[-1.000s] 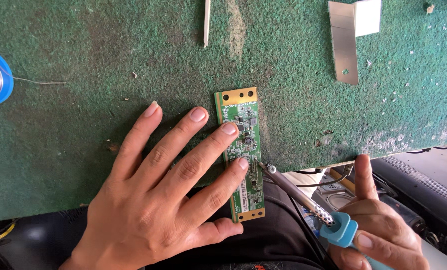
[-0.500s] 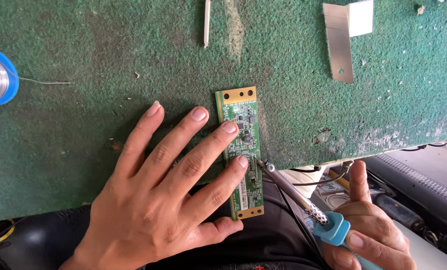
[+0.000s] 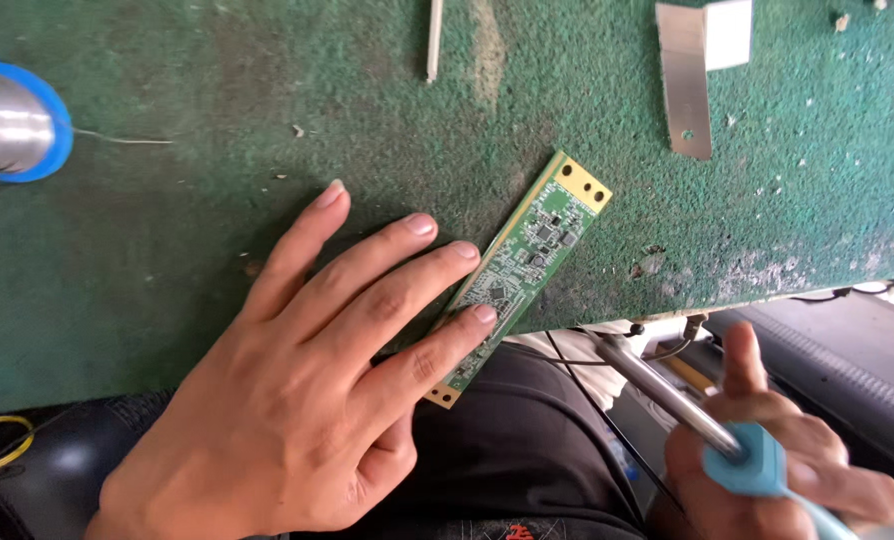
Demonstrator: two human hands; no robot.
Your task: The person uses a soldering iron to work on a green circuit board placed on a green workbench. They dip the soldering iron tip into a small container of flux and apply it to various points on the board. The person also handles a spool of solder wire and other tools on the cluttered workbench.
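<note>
Lying flat with fingers spread, the left hand [image 3: 297, 400] presses two fingertips [image 3: 483, 314] on the green board [image 3: 522, 262], which sits slanted at the mat [image 3: 217, 250] edge, gold-cornered. Right hand [image 3: 777, 465] is closed around a blue-handled iron [image 3: 687, 412], off the mat. Solder spool [image 3: 12, 120] far left; metal strip [image 3: 687, 85] and white tag [image 3: 729, 32] top right.

At the left edge of the frame the solder spool [image 3: 12, 122] is cut off, and the lower right corner crops the soldering iron [image 3: 707, 428] handle and right hand [image 3: 782, 470]. The left hand [image 3: 317, 390] covers the circuit board [image 3: 519, 262]'s lower left side; its components are too small to tell.
</note>
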